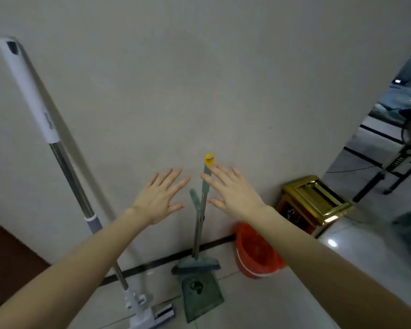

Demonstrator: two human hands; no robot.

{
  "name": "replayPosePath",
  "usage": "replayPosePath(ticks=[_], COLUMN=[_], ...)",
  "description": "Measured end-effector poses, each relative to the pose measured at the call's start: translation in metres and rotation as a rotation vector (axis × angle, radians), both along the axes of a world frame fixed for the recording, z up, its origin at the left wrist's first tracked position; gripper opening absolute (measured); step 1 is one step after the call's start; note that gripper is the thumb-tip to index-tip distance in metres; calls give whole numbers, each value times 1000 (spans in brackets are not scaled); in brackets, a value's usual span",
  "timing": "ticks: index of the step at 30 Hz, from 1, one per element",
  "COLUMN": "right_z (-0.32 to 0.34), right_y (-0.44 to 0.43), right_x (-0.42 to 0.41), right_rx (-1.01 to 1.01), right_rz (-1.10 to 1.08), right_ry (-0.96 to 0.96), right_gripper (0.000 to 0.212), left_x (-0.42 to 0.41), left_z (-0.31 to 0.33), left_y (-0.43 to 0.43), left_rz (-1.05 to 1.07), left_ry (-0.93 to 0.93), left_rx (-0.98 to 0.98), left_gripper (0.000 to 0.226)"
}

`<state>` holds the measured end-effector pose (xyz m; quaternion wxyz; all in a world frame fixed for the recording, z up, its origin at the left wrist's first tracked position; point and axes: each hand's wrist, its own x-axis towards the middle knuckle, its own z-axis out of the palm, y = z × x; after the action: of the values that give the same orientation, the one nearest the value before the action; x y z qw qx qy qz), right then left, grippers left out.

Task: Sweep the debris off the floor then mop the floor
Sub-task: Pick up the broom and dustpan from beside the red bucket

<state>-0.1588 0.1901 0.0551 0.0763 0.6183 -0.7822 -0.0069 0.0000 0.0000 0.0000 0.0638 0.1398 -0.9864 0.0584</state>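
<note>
Both hands, left hand (160, 198) and right hand (233, 198), reach out with fingers spread, holding nothing, flanking the broom (201, 214) standing in its dustpan (201, 298); mop (64, 167) leans far left.

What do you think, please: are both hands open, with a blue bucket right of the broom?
Nearly: the head view shows an orange bucket, not blue. The left hand and right hand are open; it sits right of the broom.

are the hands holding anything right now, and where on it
Nothing is held. The left hand and right hand are both spread open and flat. The green-handled broom with a yellow cap stands ungripped beside the right hand.
</note>
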Motion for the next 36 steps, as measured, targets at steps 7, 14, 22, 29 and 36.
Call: replayPosePath(ticks=[7, 14, 22, 29, 36], right_z=[-28, -44, -59, -53, -52], right_y=[-45, -109, -97, -47, 6], right_x=[3, -9, -26, -39, -42], right_rx=[-111, 60, 266, 173, 257], right_rz=[18, 76, -129, -239, -413], right_ry=[182, 417, 519, 505, 450], right_gripper=[50, 36, 43, 36, 39], left_x=[-58, -105, -154, -201, -230], left_z=[-51, -93, -144, -161, -166], left_y=[-50, -94, -108, -63, -19], left_rz=[-134, -335, -490, -600, -768], left_ry=[-79, -75, -240, -312, -306], left_rx=[47, 147, 153, 198, 67], left_gripper=[77, 79, 76, 74, 72])
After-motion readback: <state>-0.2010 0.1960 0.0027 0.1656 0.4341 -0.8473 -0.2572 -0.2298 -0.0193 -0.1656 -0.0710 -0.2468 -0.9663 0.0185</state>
